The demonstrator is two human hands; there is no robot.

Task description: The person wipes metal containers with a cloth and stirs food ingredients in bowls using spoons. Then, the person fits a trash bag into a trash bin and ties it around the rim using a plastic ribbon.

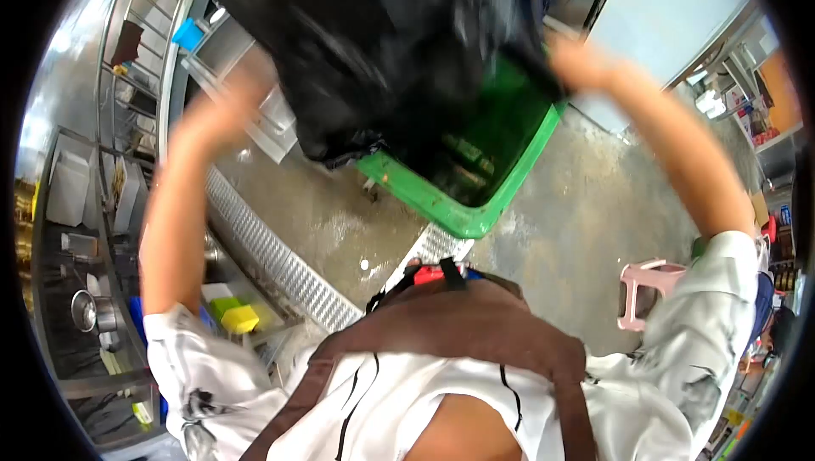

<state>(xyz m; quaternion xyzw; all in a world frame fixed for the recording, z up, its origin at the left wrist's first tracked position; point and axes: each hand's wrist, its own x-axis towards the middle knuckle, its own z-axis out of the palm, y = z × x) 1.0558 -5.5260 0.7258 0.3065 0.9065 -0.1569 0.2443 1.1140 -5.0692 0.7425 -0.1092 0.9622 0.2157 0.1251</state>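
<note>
A large black plastic bag (373, 45) is spread in the air over a green bin (458, 215) and hides much of its opening. The part of the bin's inside that shows is dark. My right hand (577, 62), blurred by motion, is at the bag's right edge with its fingers closed round the plastic. To the left of the bag is my left hand (246, 87), strongly smeared; its fingers cannot be made out, nor whether it touches the bag.
Metal shelving (136, 104) with trays and pots runs along the left. A metal drain grate (272, 249) crosses the wet floor (314, 206). At the right stand a pink stool (645, 287) and cluttered shelves. A white panel (679, 11) is at the upper right.
</note>
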